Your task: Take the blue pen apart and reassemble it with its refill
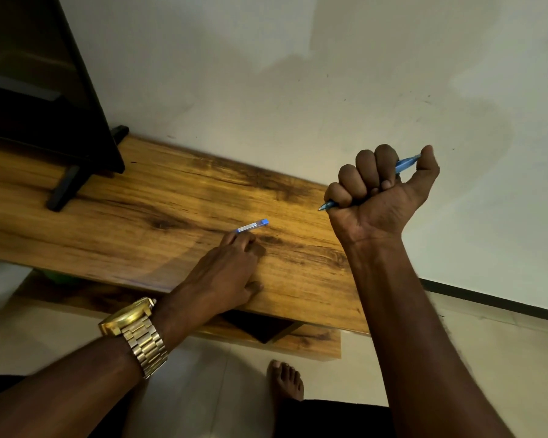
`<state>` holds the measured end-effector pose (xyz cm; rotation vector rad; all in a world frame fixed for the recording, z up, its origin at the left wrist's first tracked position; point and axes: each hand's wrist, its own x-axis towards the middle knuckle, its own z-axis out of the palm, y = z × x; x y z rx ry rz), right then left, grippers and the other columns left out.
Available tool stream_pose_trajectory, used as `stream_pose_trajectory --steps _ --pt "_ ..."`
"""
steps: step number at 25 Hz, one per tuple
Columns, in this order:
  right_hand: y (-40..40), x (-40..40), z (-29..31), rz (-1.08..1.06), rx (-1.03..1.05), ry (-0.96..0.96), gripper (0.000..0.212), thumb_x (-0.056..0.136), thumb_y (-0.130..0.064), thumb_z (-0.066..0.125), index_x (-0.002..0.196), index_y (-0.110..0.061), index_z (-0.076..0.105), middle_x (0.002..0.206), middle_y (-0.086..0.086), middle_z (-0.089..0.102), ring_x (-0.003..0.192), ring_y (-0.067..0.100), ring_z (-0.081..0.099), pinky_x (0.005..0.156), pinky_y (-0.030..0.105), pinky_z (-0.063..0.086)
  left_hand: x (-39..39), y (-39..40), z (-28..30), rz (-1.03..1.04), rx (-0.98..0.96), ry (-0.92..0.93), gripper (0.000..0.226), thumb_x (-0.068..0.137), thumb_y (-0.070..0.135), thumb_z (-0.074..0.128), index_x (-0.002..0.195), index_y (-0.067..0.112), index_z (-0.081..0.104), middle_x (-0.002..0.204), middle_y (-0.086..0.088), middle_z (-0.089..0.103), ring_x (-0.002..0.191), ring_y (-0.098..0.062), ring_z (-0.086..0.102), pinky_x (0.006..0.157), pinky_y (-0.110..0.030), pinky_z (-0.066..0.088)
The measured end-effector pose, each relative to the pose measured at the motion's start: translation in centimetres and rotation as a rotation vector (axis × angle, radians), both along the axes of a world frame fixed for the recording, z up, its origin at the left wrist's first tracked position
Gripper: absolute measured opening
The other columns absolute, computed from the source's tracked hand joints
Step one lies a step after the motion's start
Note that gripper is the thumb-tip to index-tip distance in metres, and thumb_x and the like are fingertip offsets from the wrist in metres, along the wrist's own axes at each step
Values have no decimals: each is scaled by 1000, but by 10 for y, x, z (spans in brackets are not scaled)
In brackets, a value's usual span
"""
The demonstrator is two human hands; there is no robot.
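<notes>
The right hand [374, 197] was fisted around a translucent blue plastic pen [407, 162], raised beside the brown wooden table [140, 216]. The left hand [231, 270] lay loosely spread there, fingertips touching a clear, blue-ended pen barrel [253, 225].

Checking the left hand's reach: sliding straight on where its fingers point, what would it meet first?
The blue pen piece on the wooden table, just beyond the left hand; they may already touch.

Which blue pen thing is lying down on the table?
The short blue pen piece lies flat on the wooden table, touched by the left hand. The other blue pen is off the table, gripped in the right hand.
</notes>
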<state>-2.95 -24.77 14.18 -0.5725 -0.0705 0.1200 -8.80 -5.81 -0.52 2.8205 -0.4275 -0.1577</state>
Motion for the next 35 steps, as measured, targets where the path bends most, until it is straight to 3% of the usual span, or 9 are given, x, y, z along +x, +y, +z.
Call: stream_pose_trajectory --steps 17,35 --pt "28 -23 20 128 -328 -201 61 107 -55 19 57 -21 22 52 -5 16 43 10 10 49 18 13 -4 -3 12 16 -22 49 70 99 48 72 159 27 43 171 -2 27 158 -25 28 116 -45 50" --pt "11 -20 22 73 -242 -130 64 109 -58 13 57 -20 19 52 -5 13 43 11 8 50 17 14 -4 -6 15 24 31 66 74 98 48 74 161 24 43 172 -5 29 159 -27 28 117 -45 51"
